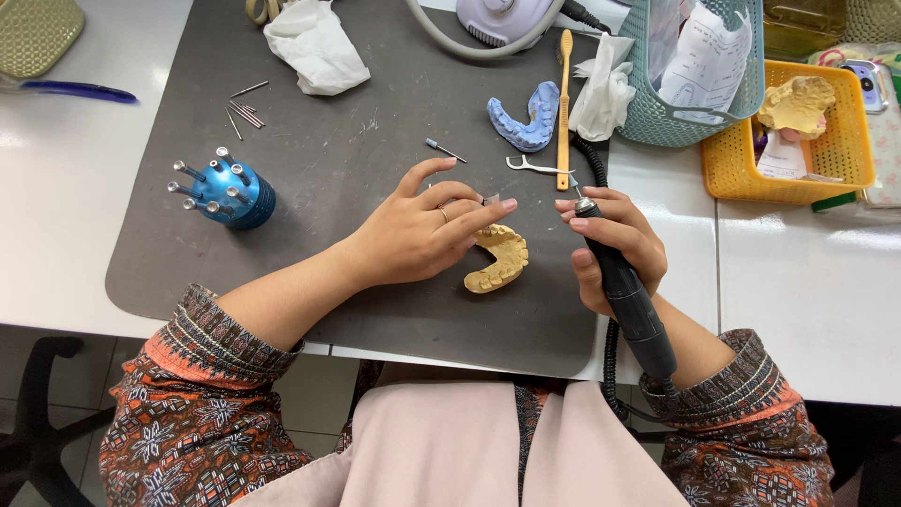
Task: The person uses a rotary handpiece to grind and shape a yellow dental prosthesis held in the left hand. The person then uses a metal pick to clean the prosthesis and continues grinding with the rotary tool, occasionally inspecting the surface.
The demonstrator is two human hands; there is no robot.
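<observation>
Your left hand (422,235) rests with spread fingers on the yellow horseshoe-shaped plaster dental cast (497,260), lying at the grey rubber mat's (310,188) centre. Your right hand (610,244), at three o'clock from it, wraps closed around the black rotary handpiece (624,291), bur clear of the cast. Trimming looks barely begun; I see no dust.

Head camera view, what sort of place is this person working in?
Probably a dental laboratory bench. The left hand steadies a yellow plaster teeth cast, the right hand grips a black corded rotary handpiece, and a blue round bur stand stands nearby.
</observation>
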